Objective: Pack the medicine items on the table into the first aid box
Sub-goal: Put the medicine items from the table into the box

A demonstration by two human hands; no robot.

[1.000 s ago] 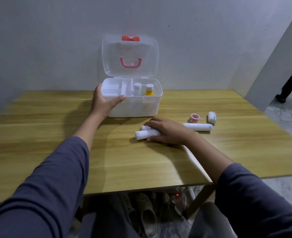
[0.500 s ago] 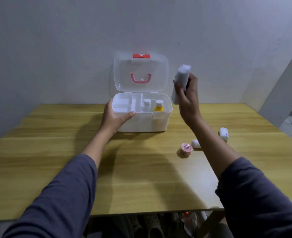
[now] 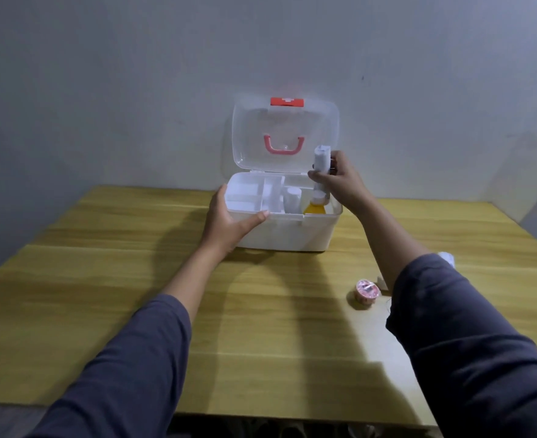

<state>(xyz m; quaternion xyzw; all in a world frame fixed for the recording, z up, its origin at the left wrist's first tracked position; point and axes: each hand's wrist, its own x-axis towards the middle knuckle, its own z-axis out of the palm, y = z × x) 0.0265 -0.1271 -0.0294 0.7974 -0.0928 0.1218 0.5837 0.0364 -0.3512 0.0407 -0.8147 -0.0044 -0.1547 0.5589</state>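
The white first aid box (image 3: pixel 292 233) stands open at the far middle of the table, its clear lid (image 3: pixel 283 134) upright with a pink handle. Inside stand a white bottle (image 3: pixel 292 199) and a yellow bottle (image 3: pixel 315 207). My left hand (image 3: pixel 229 221) grips the box's front left corner. My right hand (image 3: pixel 340 180) holds a white bandage roll (image 3: pixel 321 162) upright over the box's right compartment, above the yellow bottle. A pink tape roll (image 3: pixel 367 292) lies on the table to the right. Two more white items (image 3: pixel 447 257) peek out behind my right sleeve.
The wooden table (image 3: pixel 134 279) runs to a grey wall behind the box. Its front edge is close to me, with shoes dimly seen underneath. My right forearm crosses above the items on the right.
My right hand picked the white bandage roll off the table, lifted it, and has now brought it down left over the box's right compartment. My left hand stays on the box.
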